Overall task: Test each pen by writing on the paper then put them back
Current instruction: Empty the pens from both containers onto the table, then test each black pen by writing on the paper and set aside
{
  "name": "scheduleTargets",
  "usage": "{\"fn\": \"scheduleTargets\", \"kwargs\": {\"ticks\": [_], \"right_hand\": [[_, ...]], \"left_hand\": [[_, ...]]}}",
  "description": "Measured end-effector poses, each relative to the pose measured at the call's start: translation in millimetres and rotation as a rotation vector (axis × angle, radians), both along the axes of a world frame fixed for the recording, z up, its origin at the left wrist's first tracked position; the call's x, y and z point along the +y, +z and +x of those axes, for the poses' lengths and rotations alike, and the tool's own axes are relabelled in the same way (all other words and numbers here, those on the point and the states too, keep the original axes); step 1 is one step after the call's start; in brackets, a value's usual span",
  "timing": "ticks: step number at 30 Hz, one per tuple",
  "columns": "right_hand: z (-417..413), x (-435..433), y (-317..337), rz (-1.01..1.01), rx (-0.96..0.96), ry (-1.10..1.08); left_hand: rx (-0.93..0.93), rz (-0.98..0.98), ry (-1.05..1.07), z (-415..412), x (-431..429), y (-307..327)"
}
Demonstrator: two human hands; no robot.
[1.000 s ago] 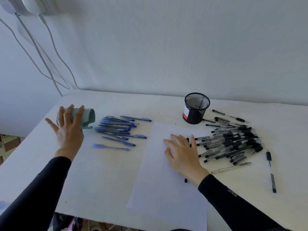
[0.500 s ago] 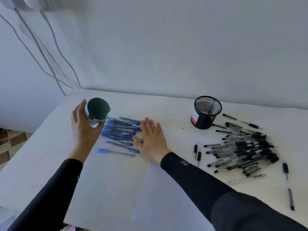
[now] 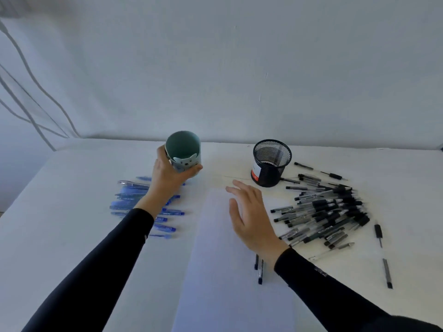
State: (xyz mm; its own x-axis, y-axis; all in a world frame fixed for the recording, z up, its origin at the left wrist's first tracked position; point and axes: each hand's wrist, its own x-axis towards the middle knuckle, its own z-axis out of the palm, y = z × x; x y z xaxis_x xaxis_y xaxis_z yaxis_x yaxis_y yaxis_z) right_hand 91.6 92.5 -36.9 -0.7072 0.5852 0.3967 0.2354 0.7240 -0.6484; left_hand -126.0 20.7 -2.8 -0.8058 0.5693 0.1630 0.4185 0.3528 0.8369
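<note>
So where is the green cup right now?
In the head view the left hand holds the cup left of centre, near the back edge of the table, just beyond the blue pens and left of the mesh pot.

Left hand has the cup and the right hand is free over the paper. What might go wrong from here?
1. The left hand, gripping the green cup, has its forearm across the blue pens; the sleeve may scatter them.
2. The right hand hovers with its wrist near two loose pens at the edge of the paper and may knock them away.
</note>
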Motion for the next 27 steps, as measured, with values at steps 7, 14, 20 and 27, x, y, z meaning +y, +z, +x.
{"fn": "scheduleTargets", "kwargs": {"ticks": [7, 14, 20, 27], "right_hand": [[44.9, 71.7, 14.9, -0.248, 0.092, -0.381], [38.7, 97.1, 25.6, -0.425, -0.146, -0.271], [71.5, 19.0, 1.4, 0.208, -0.255, -0.014], [99.3, 14.3, -15.4, 0.388, -0.497, 0.326]], "left_hand": [[-0.034, -0.066, -0.004, 12.7, 35.1, -15.8], [-0.182, 0.063, 0.061, 23.0, 33.7, -21.1], [0.259, 0.137, -0.184, 85.7, -5.5, -44.2], [0.598, -0.489, -0.662, 94.8, -36.4, -62.6]]}}
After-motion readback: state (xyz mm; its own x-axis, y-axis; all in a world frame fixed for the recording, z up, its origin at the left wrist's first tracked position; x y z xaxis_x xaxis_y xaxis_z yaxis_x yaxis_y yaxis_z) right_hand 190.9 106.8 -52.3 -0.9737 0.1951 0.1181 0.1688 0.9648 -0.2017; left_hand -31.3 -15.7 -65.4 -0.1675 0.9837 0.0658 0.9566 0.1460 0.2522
